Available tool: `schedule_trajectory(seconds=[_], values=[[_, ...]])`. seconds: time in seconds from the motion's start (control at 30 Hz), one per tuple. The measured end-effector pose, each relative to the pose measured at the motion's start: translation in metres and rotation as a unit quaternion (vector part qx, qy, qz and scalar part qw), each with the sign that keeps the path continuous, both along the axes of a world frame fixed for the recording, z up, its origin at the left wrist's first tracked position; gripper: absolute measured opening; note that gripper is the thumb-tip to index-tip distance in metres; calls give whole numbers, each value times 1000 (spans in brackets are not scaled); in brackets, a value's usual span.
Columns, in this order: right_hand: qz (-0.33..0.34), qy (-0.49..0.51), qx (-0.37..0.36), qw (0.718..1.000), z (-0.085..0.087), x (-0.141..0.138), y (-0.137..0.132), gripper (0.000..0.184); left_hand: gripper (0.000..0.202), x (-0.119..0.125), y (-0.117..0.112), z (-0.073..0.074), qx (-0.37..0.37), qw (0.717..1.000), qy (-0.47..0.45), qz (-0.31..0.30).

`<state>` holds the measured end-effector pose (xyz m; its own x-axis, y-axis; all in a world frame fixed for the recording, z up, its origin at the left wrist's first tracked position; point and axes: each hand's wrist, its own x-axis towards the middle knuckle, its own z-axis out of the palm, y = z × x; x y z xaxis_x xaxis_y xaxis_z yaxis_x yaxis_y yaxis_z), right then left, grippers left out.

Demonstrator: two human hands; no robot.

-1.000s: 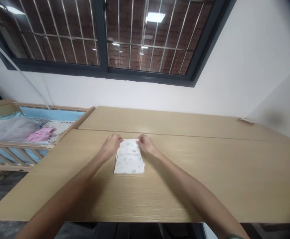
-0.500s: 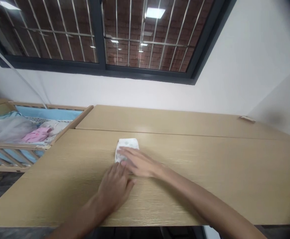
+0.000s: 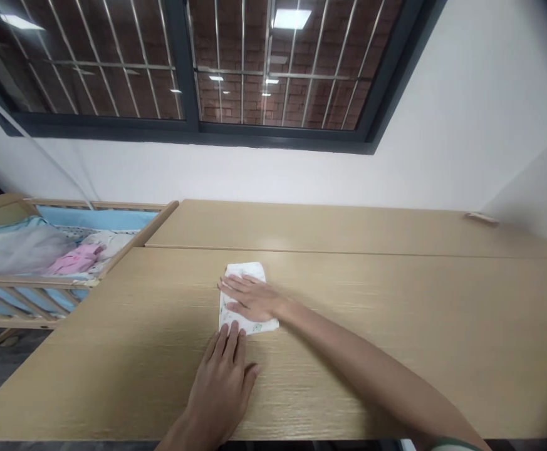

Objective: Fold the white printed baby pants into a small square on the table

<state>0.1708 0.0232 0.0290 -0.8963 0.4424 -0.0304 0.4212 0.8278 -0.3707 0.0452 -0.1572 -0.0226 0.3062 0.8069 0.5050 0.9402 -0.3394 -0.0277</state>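
Observation:
A small folded white cloth with a faint green print (image 3: 244,270) lies on the light wooden table (image 3: 395,313) near its middle. My right hand (image 3: 249,297) rests flat on top of the cloth, fingers stretched out and pointing left. My left hand (image 3: 221,382) lies palm down on the table just in front of the cloth, its fingertips at the cloth's near edge, fingers straight and close together. Neither hand holds anything.
A wooden crib (image 3: 42,275) with blue lining, grey netting and a pink garment (image 3: 73,258) stands to the left of the table. A second tabletop (image 3: 324,228) runs along the white wall under a barred window. A small object (image 3: 481,217) lies at its far right.
Both hands left the cloth's far corners and came toward me. The right hand now lies flat on the cloth; the left hand has slid back to the near edge.

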Motion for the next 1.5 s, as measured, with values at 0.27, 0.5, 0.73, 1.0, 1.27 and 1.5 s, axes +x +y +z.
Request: schedule_trajectory(seconds=[0.27, 0.5, 0.73, 1.0, 1.27, 1.5], values=[[-72, -9, 58, 996, -8, -2, 60, 69, 54, 1, -1, -3, 5, 1000, -21, -11], [-87, -5, 82, 993, -14, -2, 66, 69, 55, 2, -1, -4, 3, 1000, -1, -3], [-101, 27, 161, 981, -16, -1, 57, 68, 53, 3, -3, -3, 0, 1000, 10, 1], [-123, 107, 205, 965, 13, 17, 12, 58, 53, 3, -3, -3, -1, 1000, 1, 5], [-149, 118, 85, 978, 40, 50, -57, 32, 46, 0, -13, 5, 19, 1000, 4, -15], [-126, 88, 71, 986, 47, 57, -105, 26, 23, -24, -16, 27, -33, 996, -4, -79]])
